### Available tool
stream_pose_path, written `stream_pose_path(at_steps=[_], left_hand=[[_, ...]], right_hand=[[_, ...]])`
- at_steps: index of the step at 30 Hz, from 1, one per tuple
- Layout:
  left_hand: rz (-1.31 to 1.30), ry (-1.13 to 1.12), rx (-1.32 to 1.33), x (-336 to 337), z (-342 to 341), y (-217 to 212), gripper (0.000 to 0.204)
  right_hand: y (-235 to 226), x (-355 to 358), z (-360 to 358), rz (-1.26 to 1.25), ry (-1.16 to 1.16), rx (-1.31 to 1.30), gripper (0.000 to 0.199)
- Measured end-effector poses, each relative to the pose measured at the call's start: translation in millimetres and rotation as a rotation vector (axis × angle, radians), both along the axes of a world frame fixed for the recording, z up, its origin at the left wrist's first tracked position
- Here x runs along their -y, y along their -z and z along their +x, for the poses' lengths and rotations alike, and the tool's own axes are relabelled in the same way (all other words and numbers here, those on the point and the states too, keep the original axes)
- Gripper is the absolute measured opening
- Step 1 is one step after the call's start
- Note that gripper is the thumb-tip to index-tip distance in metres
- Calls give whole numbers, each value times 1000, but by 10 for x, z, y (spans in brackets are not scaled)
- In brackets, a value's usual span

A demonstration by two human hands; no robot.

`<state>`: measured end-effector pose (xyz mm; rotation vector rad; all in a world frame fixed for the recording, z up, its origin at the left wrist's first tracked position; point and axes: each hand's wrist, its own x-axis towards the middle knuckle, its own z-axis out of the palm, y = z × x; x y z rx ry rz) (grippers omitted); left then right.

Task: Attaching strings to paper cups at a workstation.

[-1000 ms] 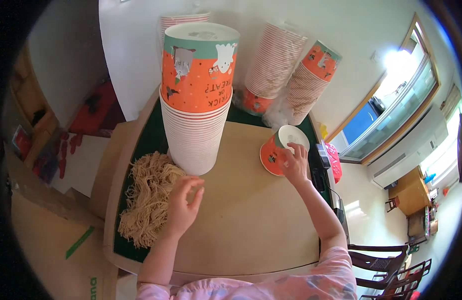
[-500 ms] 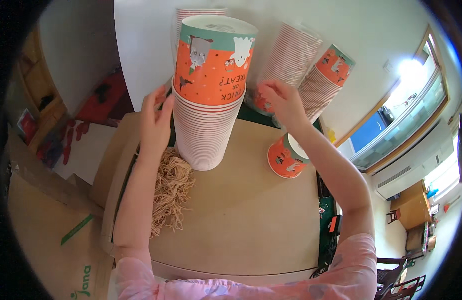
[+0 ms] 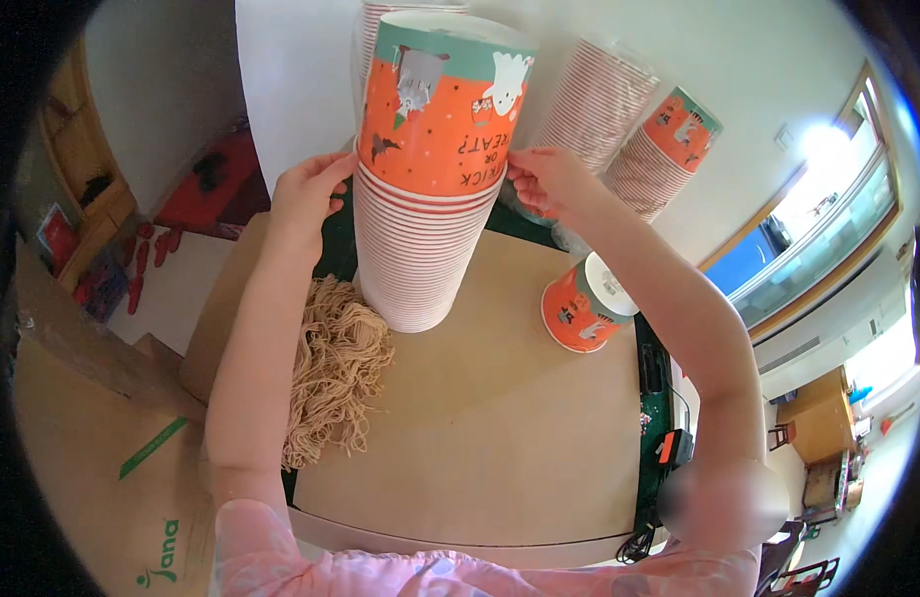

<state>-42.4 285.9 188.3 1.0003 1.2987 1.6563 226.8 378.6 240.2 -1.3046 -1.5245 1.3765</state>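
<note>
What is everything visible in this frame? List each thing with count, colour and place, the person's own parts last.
tall cup stack: one, upside down, orange and teal top cup over white rims, centre of cardboard sheet
single cup: one, orange, on its side, right of the stack
wrapped cup stacks: at least two, red-striped with orange ends, leaning at the back right
cardboard sheet: one, brown, on the table
string bundle: one, tan, left of the stack's base
cardboard box: one, brown, lower left
left hand: touching the stack's left side
right hand: fingertips on the top cup's right edge

Rear cup stack (image 3: 405,20) (top cut off)
</note>
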Motion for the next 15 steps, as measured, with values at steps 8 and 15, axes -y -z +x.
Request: stream_pose_path(at_steps=[8,15], left_hand=[[100,97,40,59,45,-443,22],[208,132,185,210,158,-991,20]], right_hand=[[-370,-22,-27,88,1,-223,16],[-949,141,-74,243,-151,-350,19]])
